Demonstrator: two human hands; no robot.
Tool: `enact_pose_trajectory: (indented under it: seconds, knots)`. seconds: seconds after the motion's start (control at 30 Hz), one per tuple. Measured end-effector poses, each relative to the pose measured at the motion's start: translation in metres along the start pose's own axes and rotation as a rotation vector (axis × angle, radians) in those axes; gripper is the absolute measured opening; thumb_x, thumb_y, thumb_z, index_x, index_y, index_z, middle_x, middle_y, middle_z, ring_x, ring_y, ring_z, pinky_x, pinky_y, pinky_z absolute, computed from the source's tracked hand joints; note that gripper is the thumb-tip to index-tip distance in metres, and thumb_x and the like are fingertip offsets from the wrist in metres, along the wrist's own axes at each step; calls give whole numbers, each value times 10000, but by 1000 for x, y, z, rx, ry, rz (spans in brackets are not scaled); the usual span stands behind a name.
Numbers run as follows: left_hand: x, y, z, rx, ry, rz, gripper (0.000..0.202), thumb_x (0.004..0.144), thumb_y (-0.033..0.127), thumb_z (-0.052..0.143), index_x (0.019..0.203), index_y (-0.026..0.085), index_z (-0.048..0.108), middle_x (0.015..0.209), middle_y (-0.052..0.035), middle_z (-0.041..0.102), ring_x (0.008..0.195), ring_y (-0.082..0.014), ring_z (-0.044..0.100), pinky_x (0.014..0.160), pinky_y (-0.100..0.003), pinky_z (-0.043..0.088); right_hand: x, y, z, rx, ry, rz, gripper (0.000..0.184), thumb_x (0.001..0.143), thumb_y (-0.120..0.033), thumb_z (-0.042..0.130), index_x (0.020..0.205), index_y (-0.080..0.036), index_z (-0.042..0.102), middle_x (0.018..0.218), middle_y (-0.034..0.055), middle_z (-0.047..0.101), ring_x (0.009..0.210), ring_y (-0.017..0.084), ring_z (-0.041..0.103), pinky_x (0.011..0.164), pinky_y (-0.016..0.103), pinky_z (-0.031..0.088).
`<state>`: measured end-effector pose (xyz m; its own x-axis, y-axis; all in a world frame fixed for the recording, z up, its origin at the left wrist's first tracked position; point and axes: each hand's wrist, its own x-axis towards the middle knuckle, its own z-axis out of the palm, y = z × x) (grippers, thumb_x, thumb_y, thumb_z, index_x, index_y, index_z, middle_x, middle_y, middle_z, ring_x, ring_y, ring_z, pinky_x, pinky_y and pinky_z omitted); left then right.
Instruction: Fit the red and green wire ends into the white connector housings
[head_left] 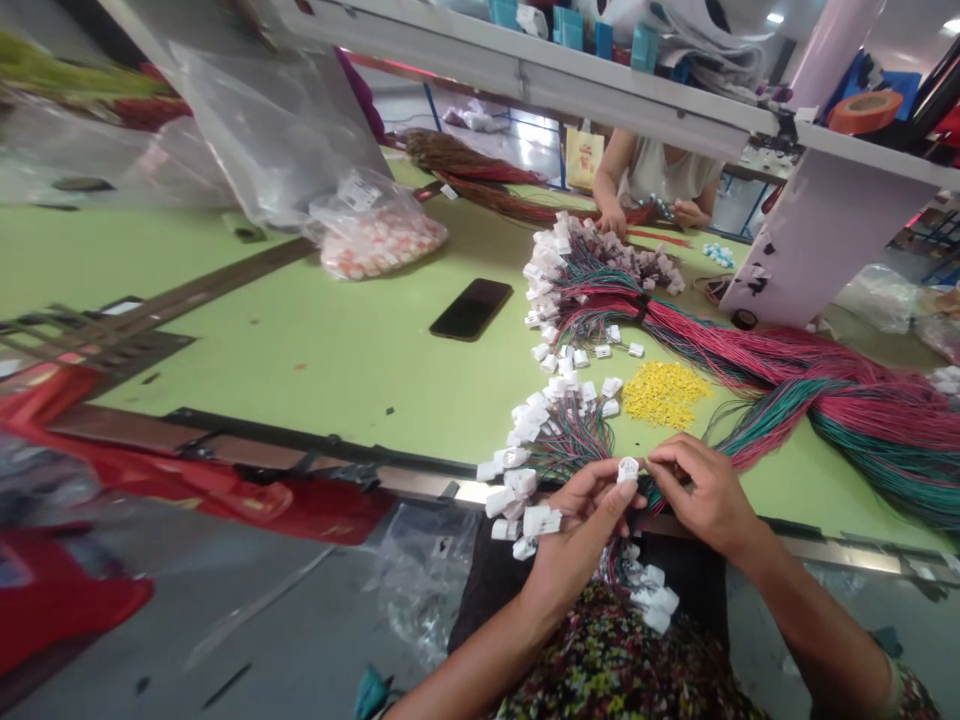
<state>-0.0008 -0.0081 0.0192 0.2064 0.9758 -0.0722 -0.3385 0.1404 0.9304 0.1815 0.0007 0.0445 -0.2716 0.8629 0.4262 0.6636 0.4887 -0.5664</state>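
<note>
My left hand (581,515) pinches a small white connector (628,469) between thumb and fingers, its round face turned up. Close to the connector's right side, the thumb and fingertips of my right hand (701,492) are pressed together; whatever they hold is too small to make out. Around my left hand lies a bunch of white connectors (519,482) on thin wires, some of it hanging over the table edge onto my lap. Just beyond my hands is a pile of small yellow pieces (666,394). A thick bundle of red and green wires (757,350) runs off to the right.
A black phone (471,309) lies on the green tabletop (337,350). Behind it sits a plastic bag of orange and white pieces (379,240). An overhead shelf (540,75) crosses above the table. Across from me, a co-worker's hand (611,220) rests near the wires.
</note>
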Motion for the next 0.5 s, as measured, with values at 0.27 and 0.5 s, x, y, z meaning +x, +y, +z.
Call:
enact_pose_trajectory:
  seconds: [0.27,0.5]
  knots:
    - [-2,4,2,-52,-53,-57,310,850,420,776,997,152,723,720,-35,750,616,-134,659,506,-199,496,-10,-6,8,85,138,-28,66,984,-240,659,935,-218,697,809,33,701,723,173,661,650,283,527]
    - [0,5,-1,-154,-25,-138,346,823,445,810,984,148,737,676,-13,743,514,-67,555,507,-163,440,-15,-5,12,170,156,-54,156,961,-133,666,1080,-217,722,935,60,737,839,182,697,742,291,565]
